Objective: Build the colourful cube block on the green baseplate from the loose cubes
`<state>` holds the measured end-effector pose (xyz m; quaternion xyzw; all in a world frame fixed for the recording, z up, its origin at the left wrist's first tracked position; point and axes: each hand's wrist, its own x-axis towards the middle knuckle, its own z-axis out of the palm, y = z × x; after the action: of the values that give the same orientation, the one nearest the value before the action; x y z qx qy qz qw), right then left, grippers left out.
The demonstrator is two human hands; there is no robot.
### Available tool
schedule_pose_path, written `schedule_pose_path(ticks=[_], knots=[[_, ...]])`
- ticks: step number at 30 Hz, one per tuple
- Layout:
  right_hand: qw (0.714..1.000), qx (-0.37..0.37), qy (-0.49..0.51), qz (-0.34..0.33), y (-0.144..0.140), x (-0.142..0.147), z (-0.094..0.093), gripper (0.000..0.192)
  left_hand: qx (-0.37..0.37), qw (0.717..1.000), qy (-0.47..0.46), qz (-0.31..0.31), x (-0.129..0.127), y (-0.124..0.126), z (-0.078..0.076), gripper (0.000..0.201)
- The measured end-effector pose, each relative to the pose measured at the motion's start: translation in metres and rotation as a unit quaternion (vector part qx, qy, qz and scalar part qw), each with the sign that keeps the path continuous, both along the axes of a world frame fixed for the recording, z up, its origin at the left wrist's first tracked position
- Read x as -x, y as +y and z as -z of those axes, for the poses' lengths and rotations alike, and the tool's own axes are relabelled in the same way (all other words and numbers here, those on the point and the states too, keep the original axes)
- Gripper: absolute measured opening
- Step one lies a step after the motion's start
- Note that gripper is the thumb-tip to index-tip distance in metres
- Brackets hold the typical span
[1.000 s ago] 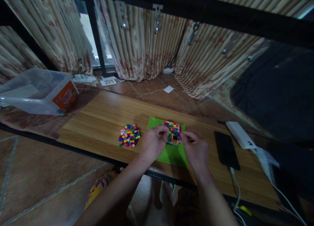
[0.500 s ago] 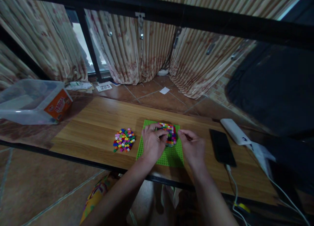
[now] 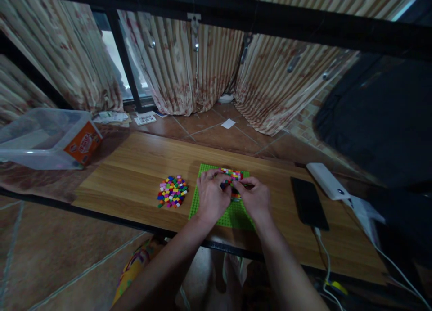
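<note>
And there's the brick build (image 3: 232,172), many-coloured, up on the far half of the green baseplate (image 3: 232,217), which sits close to the counter's near edge, right of the middle! Your left hand (image 3: 213,195) leans over the build's left side, fingers curled and thumb drawn in narrow; your right hand (image 3: 254,197) meets it from the other side, thumb and forefinger nearly together above the bricks. Whether either pinches a brick, you can't tell from here: the fingers hide it. Just left of the baseplate, loose bricks (image 3: 173,191) lie heaped on the wooden counter (image 3: 131,167). Over toward the right end, there's your dark phone (image 3: 308,203), white cable (image 3: 323,250) dropping past the near edge, and a white device (image 3: 327,181) beyond it by the far right corner. Way out at the left end, a clear plastic box (image 3: 50,155) with an orange label!
</note>
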<state>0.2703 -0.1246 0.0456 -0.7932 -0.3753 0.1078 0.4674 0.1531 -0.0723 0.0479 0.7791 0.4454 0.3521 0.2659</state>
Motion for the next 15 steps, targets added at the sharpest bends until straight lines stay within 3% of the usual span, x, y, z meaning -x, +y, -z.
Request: schedule_pose_path(ticks=[9, 15], knots=[[1.000, 0.012, 0.010, -0.008, 0.001, -0.002, 0.004, 0.028, 0.010, 1.000, -0.020, 0.015, 0.004, -0.002, -0.002, 0.023], [0.998, 0.022, 0.049, -0.029, -0.003, -0.006, -0.002, 0.035, 0.010, 0.999, -0.044, -0.014, 0.038, 0.024, -0.006, 0.025]])
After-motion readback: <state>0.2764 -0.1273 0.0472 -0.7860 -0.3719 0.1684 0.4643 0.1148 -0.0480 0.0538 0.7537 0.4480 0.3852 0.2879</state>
